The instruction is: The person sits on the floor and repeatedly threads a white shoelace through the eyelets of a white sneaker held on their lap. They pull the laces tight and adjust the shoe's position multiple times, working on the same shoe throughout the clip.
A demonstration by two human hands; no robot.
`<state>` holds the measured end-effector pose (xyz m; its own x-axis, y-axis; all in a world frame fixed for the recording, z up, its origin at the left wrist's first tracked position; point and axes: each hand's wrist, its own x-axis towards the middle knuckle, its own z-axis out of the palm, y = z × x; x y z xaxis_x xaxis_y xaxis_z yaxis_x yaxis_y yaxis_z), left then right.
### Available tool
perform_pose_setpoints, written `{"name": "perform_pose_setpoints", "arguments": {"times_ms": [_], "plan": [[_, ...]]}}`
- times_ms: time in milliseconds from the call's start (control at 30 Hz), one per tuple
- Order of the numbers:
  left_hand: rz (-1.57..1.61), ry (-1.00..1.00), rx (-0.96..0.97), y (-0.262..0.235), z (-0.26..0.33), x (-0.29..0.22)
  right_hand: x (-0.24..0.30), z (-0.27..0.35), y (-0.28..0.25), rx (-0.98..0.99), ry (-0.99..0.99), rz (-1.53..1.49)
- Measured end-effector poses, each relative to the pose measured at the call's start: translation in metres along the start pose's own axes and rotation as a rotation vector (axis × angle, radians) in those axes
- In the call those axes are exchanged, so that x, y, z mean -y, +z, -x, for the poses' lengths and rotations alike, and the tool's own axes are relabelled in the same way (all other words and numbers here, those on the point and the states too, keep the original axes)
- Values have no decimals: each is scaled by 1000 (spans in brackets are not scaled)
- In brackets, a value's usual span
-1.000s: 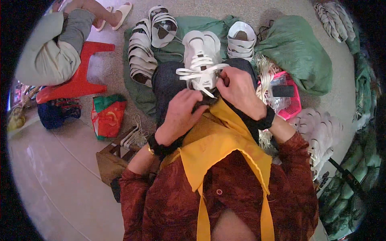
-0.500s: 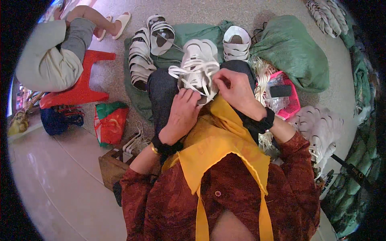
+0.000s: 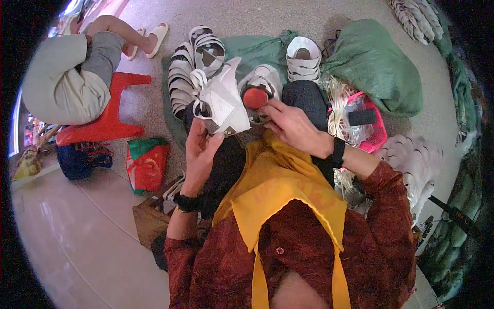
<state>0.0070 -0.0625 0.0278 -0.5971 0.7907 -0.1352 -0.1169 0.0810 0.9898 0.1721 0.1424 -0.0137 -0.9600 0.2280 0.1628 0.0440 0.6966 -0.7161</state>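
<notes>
Right, the wide green fabric sheet (image 3: 252, 45) spreads across the floor beyond the knees, and up against its right edge bulges a rounded green sack (image 3: 375, 67). Near the sheet's left edge there's a red plastic stool (image 3: 105, 116), a person in a pale top (image 3: 67, 77) sitting on it. A long fanned stack of white shoe uppers (image 3: 179, 80) runs down that left edge, a shorter stack (image 3: 210, 51) fills the back left corner, and a third one (image 3: 304, 62) stands by the right edge. Just off that side, a bright pink plastic basket (image 3: 380, 136) carries a flat black rectangular object (image 3: 362, 118).

To the hands, then! The left hand (image 3: 199, 149) pinches the lower end of a tilted white laced shoe upper (image 3: 224, 103), thumb and fingers on it, the piece rising just above the hand. Beside it, between the knees, lies a second white shoe upper (image 3: 268, 74), up and to the left of the right hand (image 3: 296, 126). Those fingers curl in at its lower right edge; can't tell whether they're pinching it. And smallest, a round red-orange patch (image 3: 254, 98) shows at its near end.
</notes>
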Motion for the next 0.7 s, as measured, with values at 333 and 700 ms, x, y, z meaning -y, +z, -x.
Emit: {"name": "perform_pose_setpoints", "arguments": {"times_ms": [333, 700], "plan": [[75, 69, -66, -10, -11, -15, -26, -11, 12, 33, -56, 98], [245, 246, -103, -23, -50, -59, 2, -20, -100, -64, 138, -173]]}}
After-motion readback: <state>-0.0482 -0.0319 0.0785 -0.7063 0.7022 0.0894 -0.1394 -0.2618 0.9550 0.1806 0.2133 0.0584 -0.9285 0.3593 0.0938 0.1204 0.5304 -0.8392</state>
